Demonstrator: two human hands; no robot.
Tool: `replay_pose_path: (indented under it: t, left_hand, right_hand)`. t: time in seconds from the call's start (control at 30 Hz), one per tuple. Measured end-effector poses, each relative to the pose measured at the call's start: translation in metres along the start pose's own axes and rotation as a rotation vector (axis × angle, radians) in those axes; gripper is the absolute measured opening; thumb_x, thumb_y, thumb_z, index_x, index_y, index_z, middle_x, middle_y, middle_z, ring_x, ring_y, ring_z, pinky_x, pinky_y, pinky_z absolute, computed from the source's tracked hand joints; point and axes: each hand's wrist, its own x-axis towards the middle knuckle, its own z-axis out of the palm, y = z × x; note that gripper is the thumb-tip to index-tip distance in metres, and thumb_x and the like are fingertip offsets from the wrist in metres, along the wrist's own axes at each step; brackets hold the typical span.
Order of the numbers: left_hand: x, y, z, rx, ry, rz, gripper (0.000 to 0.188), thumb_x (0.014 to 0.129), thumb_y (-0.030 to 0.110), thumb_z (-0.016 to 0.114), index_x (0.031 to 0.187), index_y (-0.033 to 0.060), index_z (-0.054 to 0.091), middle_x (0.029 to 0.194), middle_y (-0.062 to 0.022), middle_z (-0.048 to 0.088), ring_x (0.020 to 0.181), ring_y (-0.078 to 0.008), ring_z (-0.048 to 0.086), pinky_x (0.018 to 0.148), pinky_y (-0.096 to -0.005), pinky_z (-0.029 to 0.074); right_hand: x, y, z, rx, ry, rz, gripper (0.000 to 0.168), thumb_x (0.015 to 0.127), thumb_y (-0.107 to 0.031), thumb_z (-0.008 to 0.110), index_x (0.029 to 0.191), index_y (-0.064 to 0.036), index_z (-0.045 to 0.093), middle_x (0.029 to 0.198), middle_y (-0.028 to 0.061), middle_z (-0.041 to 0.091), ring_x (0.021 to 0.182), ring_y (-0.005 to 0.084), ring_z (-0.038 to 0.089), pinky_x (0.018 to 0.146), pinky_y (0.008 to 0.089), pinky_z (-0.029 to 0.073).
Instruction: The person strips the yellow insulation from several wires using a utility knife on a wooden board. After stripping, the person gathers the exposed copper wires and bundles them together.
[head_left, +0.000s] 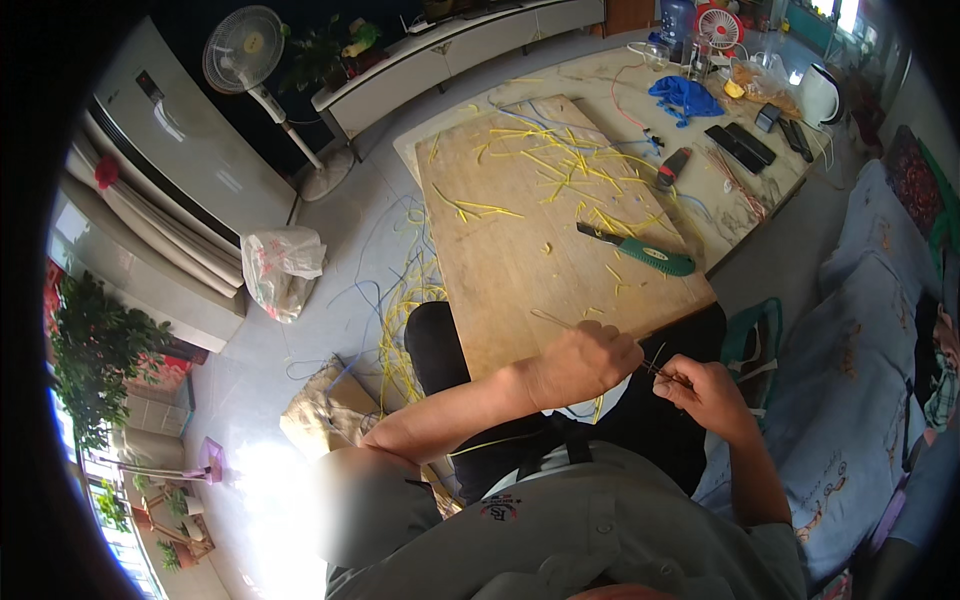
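Observation:
My left hand (592, 360) is closed around a thin wire (550, 317), whose bent end sticks out over the wooden board. Close by on the right, my right hand (701, 390) pinches thin dark strands of wire (655, 368) that run between both hands above my lap. The wooden board (495, 262) rests partly over my legs. A knife with a green handle (656, 256) lies on it, blade pointing left. Scattered around the board's far half are strips of yellow wire insulation (559, 161). What lies inside each fist is hidden.
A marble-patterned table (615, 82) carries a red-and-grey cutter (673, 166), bare copper-coloured wires (733, 180), phones (739, 146), a blue cloth (684, 96) and a kettle (819, 96). Yellow and blue wires (397, 330) tangle on the floor at left. A covered sofa (847, 360) stands right.

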Motion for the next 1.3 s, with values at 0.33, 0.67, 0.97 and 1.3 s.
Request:
replay_pose_path:
  t: [0.33,0.67,0.97,1.3]
  left_hand:
    - [-0.003,0.003,0.004,-0.092,0.002,-0.083,0.014,0.073,0.008,0.057,0.087,0.0042,0.054,0.072,-0.0071,0.051,0.066,-0.0228,0.059,0.057,-0.0335,0.049]
    - [-0.002,0.017,0.006,-0.063,0.015,-0.113,0.013,0.072,0.007,0.058,0.084,0.0041,0.053,0.072,-0.0072,0.051,0.065,-0.0226,0.059,0.055,-0.0332,0.049]
    - [0.005,0.016,0.002,-0.297,0.107,-0.191,0.020,0.075,0.002,0.058,0.095,0.0014,0.057,0.078,-0.0100,0.057,0.071,-0.0276,0.061,0.059,-0.0351,0.050]
    - [0.055,0.068,0.082,-1.328,0.306,-0.369,0.014,0.098,0.012,0.045,0.100,0.0018,0.055,0.082,-0.0071,0.057,0.071,-0.0150,0.056,0.066,-0.0288,0.048]
  right_hand:
    - [-0.008,0.000,-0.012,-0.294,0.249,-0.085,0.030,0.078,-0.021,0.075,0.076,-0.001,0.052,0.058,0.0093,0.053,0.050,0.0133,0.053,0.049,0.0278,0.040]
    - [-0.013,0.008,-0.022,-0.224,0.259,-0.062,0.042,0.072,-0.029,0.080,0.066,-0.002,0.048,0.055,0.0098,0.052,0.047,0.0216,0.049,0.046,0.0308,0.038]
    - [-0.015,0.003,-0.032,0.108,0.330,0.000,0.037,0.075,-0.016,0.077,0.065,-0.004,0.044,0.062,0.0013,0.049,0.056,0.0063,0.039,0.049,0.0231,0.033]
    - [-0.006,-0.026,-0.038,0.933,0.429,-0.111,0.024,0.090,-0.010,0.057,0.080,-0.010,0.035,0.064,0.0002,0.047,0.057,0.0085,0.047,0.062,0.0272,0.045]
